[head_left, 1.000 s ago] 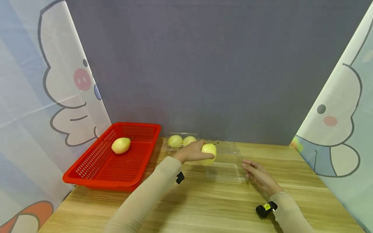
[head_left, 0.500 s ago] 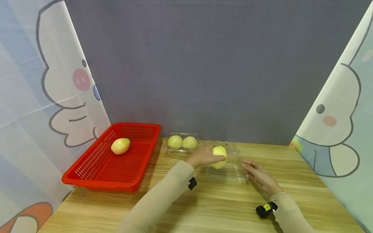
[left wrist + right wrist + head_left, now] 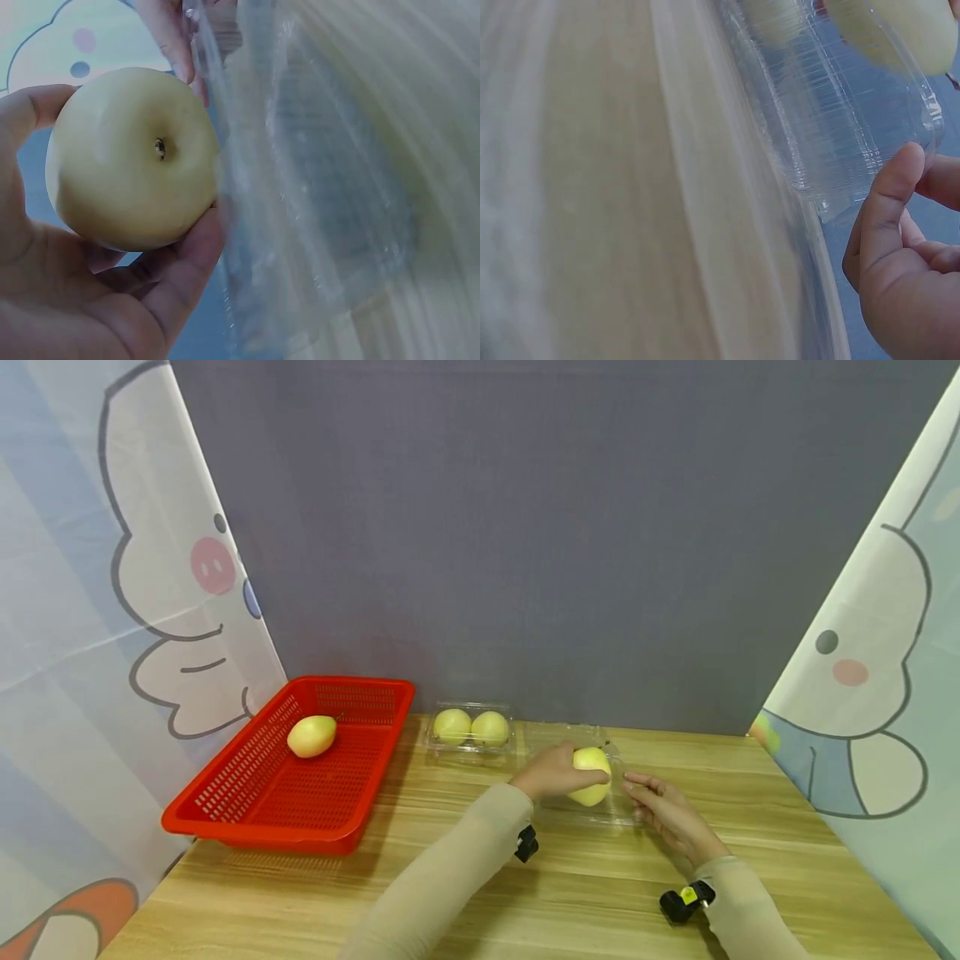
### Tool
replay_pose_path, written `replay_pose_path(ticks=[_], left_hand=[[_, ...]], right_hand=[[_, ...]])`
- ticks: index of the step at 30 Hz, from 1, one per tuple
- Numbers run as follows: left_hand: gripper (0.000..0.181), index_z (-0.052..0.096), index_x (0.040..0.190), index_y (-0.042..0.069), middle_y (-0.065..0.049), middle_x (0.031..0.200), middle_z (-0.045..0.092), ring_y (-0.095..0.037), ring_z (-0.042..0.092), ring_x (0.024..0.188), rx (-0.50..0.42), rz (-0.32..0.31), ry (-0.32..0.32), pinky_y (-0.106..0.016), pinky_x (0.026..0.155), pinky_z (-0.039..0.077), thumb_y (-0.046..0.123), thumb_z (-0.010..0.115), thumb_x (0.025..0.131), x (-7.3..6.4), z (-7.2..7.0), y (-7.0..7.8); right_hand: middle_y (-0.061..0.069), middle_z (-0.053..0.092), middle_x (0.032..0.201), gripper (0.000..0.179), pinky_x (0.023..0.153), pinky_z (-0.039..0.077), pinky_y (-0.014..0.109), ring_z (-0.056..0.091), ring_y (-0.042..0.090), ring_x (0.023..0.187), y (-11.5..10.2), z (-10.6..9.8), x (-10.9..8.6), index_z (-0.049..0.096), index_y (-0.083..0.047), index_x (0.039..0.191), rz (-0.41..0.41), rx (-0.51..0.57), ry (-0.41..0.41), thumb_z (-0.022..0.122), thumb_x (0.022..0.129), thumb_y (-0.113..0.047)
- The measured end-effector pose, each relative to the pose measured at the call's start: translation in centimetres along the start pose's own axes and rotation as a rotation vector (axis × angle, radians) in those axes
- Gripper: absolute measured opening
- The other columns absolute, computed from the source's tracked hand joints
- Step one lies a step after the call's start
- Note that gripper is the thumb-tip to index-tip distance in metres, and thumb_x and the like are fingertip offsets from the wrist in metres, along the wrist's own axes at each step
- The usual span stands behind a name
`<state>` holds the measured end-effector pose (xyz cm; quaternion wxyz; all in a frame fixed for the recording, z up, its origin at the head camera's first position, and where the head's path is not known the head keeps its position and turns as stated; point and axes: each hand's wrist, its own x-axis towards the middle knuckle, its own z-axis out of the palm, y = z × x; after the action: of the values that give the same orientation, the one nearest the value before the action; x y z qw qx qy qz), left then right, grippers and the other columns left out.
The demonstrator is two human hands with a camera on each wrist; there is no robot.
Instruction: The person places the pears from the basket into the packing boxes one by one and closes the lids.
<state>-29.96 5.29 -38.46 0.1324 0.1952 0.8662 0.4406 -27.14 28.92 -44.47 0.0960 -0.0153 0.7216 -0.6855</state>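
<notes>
My left hand (image 3: 550,773) grips a pale yellow pear (image 3: 594,775) from its left side, thumb and fingers round it, its stem uppermost in the head view. The pear is over the right part of a clear plastic clamshell box (image 3: 802,105), which lies open on the table. In the left wrist view the box wall (image 3: 315,172) stands close beside the pear. My right hand (image 3: 670,814) pinches the right rim of that box between thumb and forefinger, best seen in the right wrist view.
To the left, a red slotted plastic basket (image 3: 363,810) holds one pear (image 3: 311,737). Another clear box (image 3: 468,758) with two pears (image 3: 489,728) stands at the back, left of the open box. A grey backdrop (image 3: 525,543) rises behind the wooden table (image 3: 525,893).
My left hand has carried the pear rightward and somewhat nearer, from beside the filled box to over the open one. My right hand stays at the open box's rim.
</notes>
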Motion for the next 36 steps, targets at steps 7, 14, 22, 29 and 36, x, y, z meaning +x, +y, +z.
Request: replay_pose_path(ticks=[7,14,22,29,36], left_hand=[[0.074,0.053,0.137,0.006,0.001,0.091,0.06,-0.015,0.059,0.076,-0.005,-0.02,-0.011,-0.034,0.065,0.05,0.056,0.07,0.086,0.2,1.3,0.2],[0.07,0.055,0.134,0.008,0.001,0.093,0.059,-0.016,0.057,0.077,0.001,-0.073,-0.009,-0.035,0.065,0.049,0.056,0.071,0.085,0.8,2.4,0.2],[0.071,0.057,0.13,0.008,0.0,0.093,0.059,-0.016,0.057,0.078,0.047,-0.128,-0.021,-0.038,0.068,0.05,0.061,0.069,0.084,1.6,3.0,-0.2],[0.073,0.056,0.134,0.008,-0.001,0.095,0.061,-0.017,0.058,0.077,0.069,-0.15,-0.008,-0.038,0.066,0.051,0.06,0.07,0.084,1.8,3.2,-0.2],[0.08,0.054,0.142,0.01,-0.003,0.102,0.064,-0.019,0.061,0.075,0.052,-0.185,-0.013,-0.037,0.062,0.053,0.061,0.071,0.083,2.2,3.6,-0.5]], right_hand=[[0.002,0.047,0.101,0.059,0.066,0.049,0.018,0.046,0.007,0.079,0.1,0.0,0.0,0.026,0.013,0.148,-0.002,-0.01,-0.001,0.053,0.106,-0.019],[0.002,0.05,0.105,0.058,0.067,0.049,0.018,0.048,0.007,0.082,0.2,0.0,0.0,0.028,0.013,0.147,-0.004,-0.01,0.008,0.053,0.106,-0.018],[0.001,0.05,0.107,0.06,0.068,0.05,0.018,0.049,0.006,0.083,0.2,-0.1,0.0,0.023,0.013,0.149,-0.016,-0.01,-0.014,0.051,0.106,-0.019],[0.002,0.049,0.106,0.061,0.068,0.05,0.018,0.049,0.007,0.083,0.2,-0.1,-0.1,0.023,0.013,0.15,-0.015,-0.016,-0.011,0.051,0.106,-0.02],[0.002,0.049,0.107,0.06,0.068,0.049,0.018,0.048,0.006,0.083,0.1,0.0,-0.1,0.023,0.013,0.15,-0.017,-0.003,-0.012,0.051,0.106,-0.018]])
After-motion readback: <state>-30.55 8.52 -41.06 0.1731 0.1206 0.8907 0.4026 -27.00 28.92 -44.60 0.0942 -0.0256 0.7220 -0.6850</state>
